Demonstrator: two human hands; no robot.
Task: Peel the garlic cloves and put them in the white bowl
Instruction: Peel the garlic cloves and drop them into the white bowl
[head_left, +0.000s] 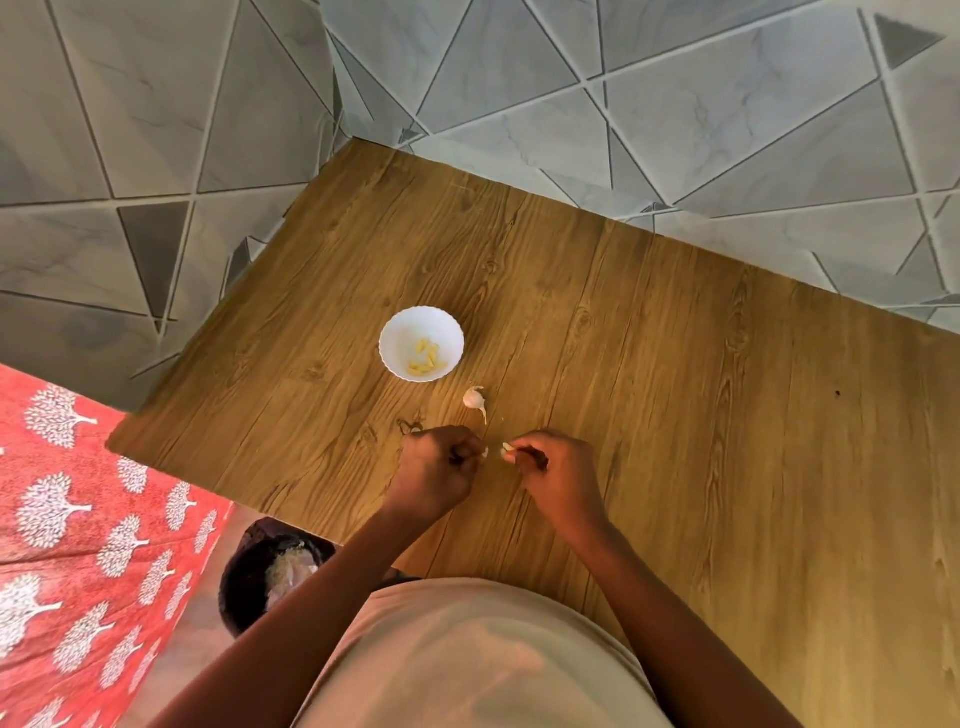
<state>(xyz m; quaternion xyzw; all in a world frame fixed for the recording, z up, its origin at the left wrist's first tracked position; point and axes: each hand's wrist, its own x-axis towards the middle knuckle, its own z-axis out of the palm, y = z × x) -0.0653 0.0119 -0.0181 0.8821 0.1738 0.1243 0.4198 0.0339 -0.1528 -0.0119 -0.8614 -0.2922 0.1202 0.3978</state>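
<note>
- Right hand (558, 470) pinches a garlic clove (506, 450) at its fingertips, steadying it for peeling.
- Left hand (439, 467), just beside, pinches a scrap of skin (485, 452).
- White bowl (397, 332) waits beyond the grip.

Peeled cloves (427, 358) lie in the bowl (397, 332); garlic piece (475, 399) just right.

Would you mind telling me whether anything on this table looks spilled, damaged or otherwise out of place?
Nothing stands out. The white bowl sits upright with peeled cloves inside. A piece of garlic lies on the table beside it, and both hands hold small garlic bits, as expected for peeling.
</note>
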